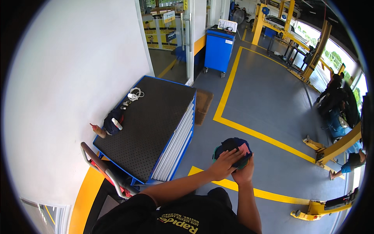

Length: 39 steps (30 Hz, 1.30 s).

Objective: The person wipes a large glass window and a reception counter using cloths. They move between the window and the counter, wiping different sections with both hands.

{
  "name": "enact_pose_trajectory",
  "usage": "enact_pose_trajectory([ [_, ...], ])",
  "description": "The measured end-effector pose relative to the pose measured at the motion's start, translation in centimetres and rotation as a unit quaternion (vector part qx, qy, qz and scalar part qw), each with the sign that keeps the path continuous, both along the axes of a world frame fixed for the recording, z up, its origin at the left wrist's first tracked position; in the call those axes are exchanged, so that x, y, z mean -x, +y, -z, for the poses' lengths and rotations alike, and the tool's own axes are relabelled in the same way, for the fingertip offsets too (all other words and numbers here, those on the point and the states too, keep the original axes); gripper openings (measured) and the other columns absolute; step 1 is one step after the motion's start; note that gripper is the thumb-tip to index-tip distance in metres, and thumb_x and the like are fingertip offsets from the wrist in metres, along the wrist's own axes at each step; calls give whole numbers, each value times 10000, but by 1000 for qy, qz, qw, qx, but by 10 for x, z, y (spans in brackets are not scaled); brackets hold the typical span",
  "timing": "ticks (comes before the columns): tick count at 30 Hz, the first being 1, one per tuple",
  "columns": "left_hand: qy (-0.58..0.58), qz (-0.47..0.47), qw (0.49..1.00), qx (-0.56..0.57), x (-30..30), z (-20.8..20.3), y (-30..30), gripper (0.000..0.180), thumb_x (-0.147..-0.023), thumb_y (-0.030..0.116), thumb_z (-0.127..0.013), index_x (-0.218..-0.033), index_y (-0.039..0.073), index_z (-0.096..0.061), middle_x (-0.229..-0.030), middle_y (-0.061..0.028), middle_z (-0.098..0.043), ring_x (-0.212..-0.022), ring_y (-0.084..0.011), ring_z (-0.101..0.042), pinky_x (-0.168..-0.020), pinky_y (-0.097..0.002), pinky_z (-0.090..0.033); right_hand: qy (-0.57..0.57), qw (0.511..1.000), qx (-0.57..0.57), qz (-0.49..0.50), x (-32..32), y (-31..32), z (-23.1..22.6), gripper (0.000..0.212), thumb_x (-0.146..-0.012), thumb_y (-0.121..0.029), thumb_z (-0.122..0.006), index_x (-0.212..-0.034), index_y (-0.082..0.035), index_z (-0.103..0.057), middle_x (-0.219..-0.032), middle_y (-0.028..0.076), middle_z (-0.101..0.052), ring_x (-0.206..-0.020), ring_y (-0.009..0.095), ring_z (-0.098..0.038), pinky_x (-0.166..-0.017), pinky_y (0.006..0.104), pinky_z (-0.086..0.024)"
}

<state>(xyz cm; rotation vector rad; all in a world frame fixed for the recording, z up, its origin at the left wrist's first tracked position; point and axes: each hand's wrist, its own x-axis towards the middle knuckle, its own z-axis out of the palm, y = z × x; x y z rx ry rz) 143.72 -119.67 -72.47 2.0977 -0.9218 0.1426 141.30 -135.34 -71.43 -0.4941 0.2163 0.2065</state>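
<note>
A bundle of dark cloth [231, 143], with pink and teal patches showing, is held in front of me above the floor. My left hand [226, 164] lies across its near side and top, fingers pressed onto the fabric. From the right, my right hand [244, 172] grips the same bundle, with its thumb side against the edge. The bundle's underside and part of the right fingers are hidden. To the left stands a blue tool cabinet [173, 156] with a black perforated mat [152, 117] on top.
On the mat lie a coiled white cable [135, 94], a dark cloth item [111, 121], a white bottle [117, 124] and a brown squeeze bottle [98, 130]. A red-and-black chair [109, 173] stands beside the cabinet. Yellow lift arms [339, 146] and people [333, 93] are at right.
</note>
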Motion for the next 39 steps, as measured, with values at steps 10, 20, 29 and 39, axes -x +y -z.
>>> enact_pose_trajectory([
  [10,197,239,932,-188,-212,77,-92,851,-1005,336,-658,-1664,43,-205,-1745,-202,-168,-1625,-384,-126,-1296,-605,-147,152,979,134,37,-195,-116,102,396,-1013,-92,-559,-1396,9,-548,-1279,178,-652,-1169,330,-668,-1031,466,-554],
  [20,436,100,893,41,-511,15,-80,471,-1064,220,-558,-1481,2,-530,-1260,-129,-727,-1174,-239,-663,-1060,-387,-487,0,971,239,23,-536,-184,4,406,-998,-52,-573,-1401,1,-565,-1274,147,-688,-1148,300,-708,-1009,429,-587],
  [29,364,-103,925,-42,-724,66,17,428,-1072,278,-596,-1444,67,-606,-1272,-128,-732,-1152,-214,-694,-1033,-354,-503,38,781,614,-106,-739,-185,114,352,-897,-55,-717,-1235,40,-681,-1105,143,-757,-1005,268,-745,-871,396,-587],
  [39,110,-408,906,1,-1077,-99,160,300,-1020,262,-604,-1219,74,-725,-1061,-117,-787,-993,-278,-751,-902,-379,-558,104,894,428,-80,-947,-122,94,323,-956,-93,-667,-1251,37,-644,-1094,139,-744,-945,270,-752,-855,385,-617],
])
